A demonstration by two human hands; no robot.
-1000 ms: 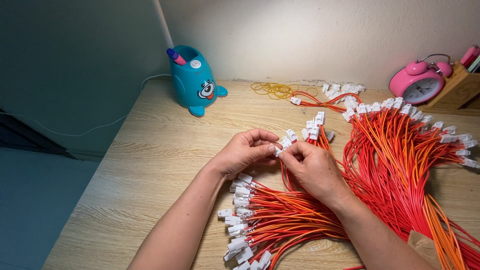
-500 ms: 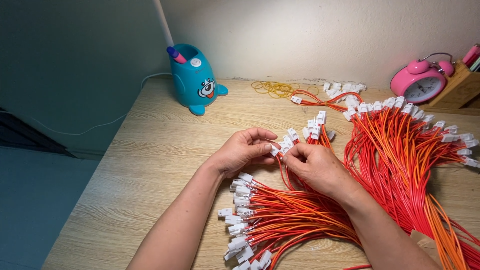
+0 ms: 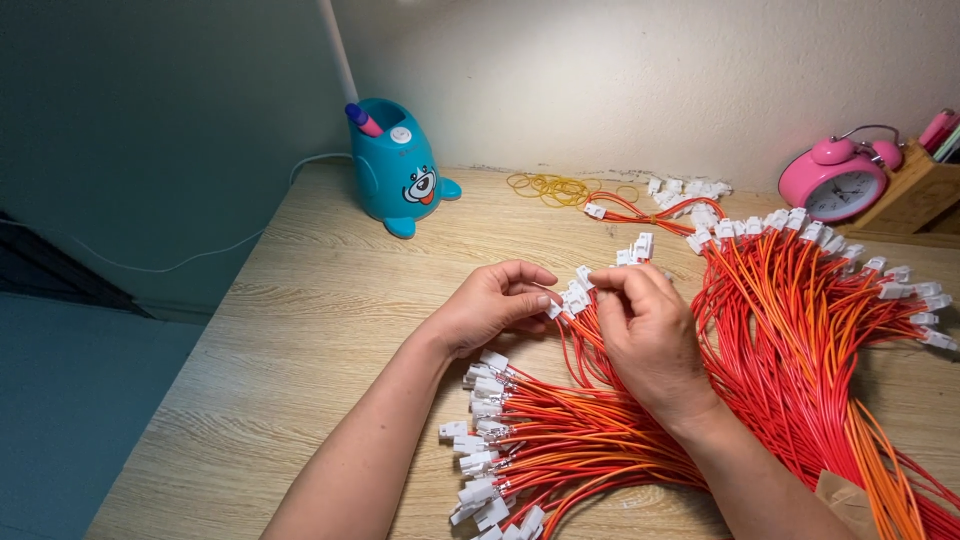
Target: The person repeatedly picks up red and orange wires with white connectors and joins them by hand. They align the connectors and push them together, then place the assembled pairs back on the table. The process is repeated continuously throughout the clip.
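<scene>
Both my hands meet over a wooden table (image 3: pixel 300 330). My left hand (image 3: pixel 490 305) pinches small white connectors (image 3: pixel 575 295) at the ends of red-orange wires. My right hand (image 3: pixel 650 335) grips the same small bunch of wires just beside it, fingers curled over the connector ends. A bundle of red-orange wires with white connectors (image 3: pixel 520 440) lies under my wrists, its connector ends fanned to the left. A much larger bundle of wires (image 3: pixel 810 330) spreads out to the right.
A teal cartoon-shaped pen holder (image 3: pixel 400 170) stands at the back left with a white cable behind it. Yellow rubber bands (image 3: pixel 550 188) and loose white connectors (image 3: pixel 690 188) lie near the wall. A pink alarm clock (image 3: pixel 835 180) and a wooden box (image 3: pixel 915 185) sit at the back right.
My hands stay in the same spot; the fingers shift slightly on the connector ends. The bundles have not moved.
</scene>
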